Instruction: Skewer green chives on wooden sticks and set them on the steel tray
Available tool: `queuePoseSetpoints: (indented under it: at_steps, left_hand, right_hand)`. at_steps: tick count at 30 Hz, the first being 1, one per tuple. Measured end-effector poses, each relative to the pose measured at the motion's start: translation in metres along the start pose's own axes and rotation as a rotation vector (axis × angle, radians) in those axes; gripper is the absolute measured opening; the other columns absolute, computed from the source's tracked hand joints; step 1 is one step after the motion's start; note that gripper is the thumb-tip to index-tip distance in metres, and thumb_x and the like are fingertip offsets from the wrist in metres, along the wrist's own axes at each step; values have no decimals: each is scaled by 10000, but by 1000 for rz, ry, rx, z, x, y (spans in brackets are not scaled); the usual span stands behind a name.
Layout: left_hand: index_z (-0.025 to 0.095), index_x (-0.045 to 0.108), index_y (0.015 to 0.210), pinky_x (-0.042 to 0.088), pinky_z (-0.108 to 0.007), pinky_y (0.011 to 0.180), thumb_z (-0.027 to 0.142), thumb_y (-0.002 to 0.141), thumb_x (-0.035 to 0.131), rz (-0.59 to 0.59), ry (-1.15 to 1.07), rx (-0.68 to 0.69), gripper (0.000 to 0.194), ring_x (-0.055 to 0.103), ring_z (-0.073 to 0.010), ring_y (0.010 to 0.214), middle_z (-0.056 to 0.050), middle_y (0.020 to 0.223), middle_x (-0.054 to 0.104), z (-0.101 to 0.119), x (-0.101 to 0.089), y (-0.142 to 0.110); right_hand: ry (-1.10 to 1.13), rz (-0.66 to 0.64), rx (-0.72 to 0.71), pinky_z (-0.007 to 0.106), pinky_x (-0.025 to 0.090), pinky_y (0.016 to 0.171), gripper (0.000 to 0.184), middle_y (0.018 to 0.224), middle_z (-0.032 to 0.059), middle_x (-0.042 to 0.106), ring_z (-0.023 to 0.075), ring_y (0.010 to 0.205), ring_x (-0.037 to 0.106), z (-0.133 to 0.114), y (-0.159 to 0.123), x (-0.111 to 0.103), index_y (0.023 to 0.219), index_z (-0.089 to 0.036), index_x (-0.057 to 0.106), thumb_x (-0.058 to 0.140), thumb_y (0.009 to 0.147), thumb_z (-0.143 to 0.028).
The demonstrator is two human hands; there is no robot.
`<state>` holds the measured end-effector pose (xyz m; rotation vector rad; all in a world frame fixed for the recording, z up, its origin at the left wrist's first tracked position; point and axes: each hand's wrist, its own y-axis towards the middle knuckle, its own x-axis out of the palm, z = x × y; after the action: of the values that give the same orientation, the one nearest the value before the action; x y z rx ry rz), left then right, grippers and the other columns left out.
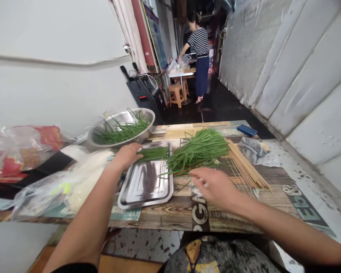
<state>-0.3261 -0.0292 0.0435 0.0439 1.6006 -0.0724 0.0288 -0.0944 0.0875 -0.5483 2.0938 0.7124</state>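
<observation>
My left hand (128, 155) is over the far left corner of the metal tray (144, 201), its thumb and fingers closed at the left end of a flat bundle of garlic chives (155, 153). The near part of the tray is bare and shiny. Right of the tray lies a large loose pile of garlic chives (199, 149) on the table. My right hand (211, 185) is just in front of that pile, slightly blurred, with fingers curled together; what they hold, if anything, is hidden. A fan of bamboo skewers (248, 168) lies beyond it to the right.
A steel bowl (146, 131) with more chives stands behind the tray. Plastic bags (85, 178) crowd the left side. A grey cloth (251, 149) and a blue box (246, 130) lie at the right. Another person (201, 57) stands at a far table.
</observation>
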Motion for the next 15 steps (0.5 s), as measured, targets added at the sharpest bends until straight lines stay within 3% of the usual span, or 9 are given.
queuePoseSetpoints:
  at_steps: [2,4,7,10,12,15]
  left_hand:
    - [105,585,1124,419,-363,925,293,808,475,176,33,-12,384,564,-273,1057,-145,1137,613,37,-14,-18]
    - [119,600,1093,436,-381,897,323,844,444,320,-14,76,357,582,-272,1010,-138,1084,633,92,-22,-29]
    - [149,600,1097,414,-372,942,352,856,454,388,-143,289,348,545,-253,1082,-135,1150,600,187,-20,-31]
    - [174,483,1266,312,-427,1037,354,820,531,376,-170,420,483,369,-282,1274,-158,1370,415,260,-4,-19]
    - [201,423,1322,226,-460,1080,358,819,538,384,-161,391,540,261,-288,1339,-147,1439,317,284,7,-6]
    - [217,340,1378,164,-474,1098,365,822,531,387,-141,324,606,173,-281,1373,-133,1479,234,288,21,16]
  right_hand:
    - [-250,59,179,270,438,697,271,907,79,669,174,791,598,46,-27,-33,944,-158,643,401,873,-256]
    - [-508,43,434,289,423,715,278,885,120,652,210,844,588,93,-45,-56,882,-130,655,405,863,-250]
    - [-673,-76,638,303,410,713,270,902,158,638,244,879,584,142,-64,-70,846,-100,656,426,842,-242]
    - [-660,-127,707,300,408,710,292,925,158,643,250,894,590,159,-73,-67,851,-106,654,419,854,-279]
    - [-644,-145,737,296,408,719,306,953,158,645,249,912,591,160,-73,-63,871,-113,652,406,866,-295]
    - [-616,-197,788,292,410,715,323,971,158,650,241,903,605,163,-68,-63,910,-127,645,373,884,-298]
